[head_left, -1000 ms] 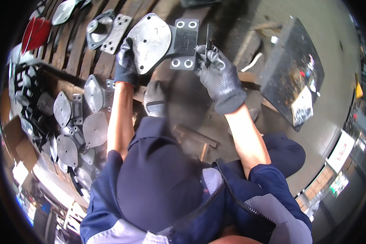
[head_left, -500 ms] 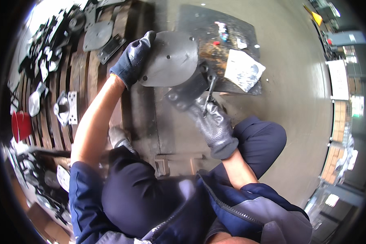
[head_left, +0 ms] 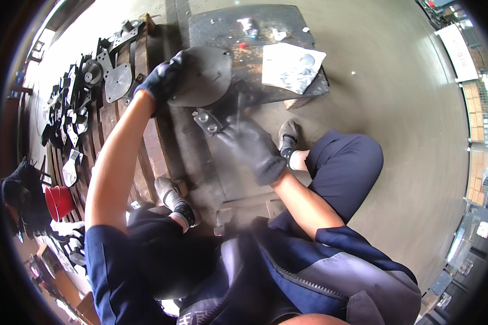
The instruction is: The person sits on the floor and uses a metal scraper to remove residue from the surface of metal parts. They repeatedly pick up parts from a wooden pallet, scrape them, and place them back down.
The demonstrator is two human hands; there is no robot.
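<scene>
Head view: both gloved hands on a grey rounded metal plate [head_left: 203, 76].
Left hand [head_left: 161, 81] grips its rim, arm outstretched; right hand [head_left: 249, 143], blurred, clasps the bracket end [head_left: 206, 120].

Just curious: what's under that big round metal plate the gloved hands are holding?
Under the plate a dark steel slab shows, with a crumpled sheet beside. The left hand grips the rim, the right hand a bracket. The plate hides what lies directly beneath.

Gloved left hand [head_left: 162, 81] gripping round metal plate [head_left: 203, 76], gloved right hand [head_left: 249, 146] at its bracket [head_left: 207, 121]
</scene>
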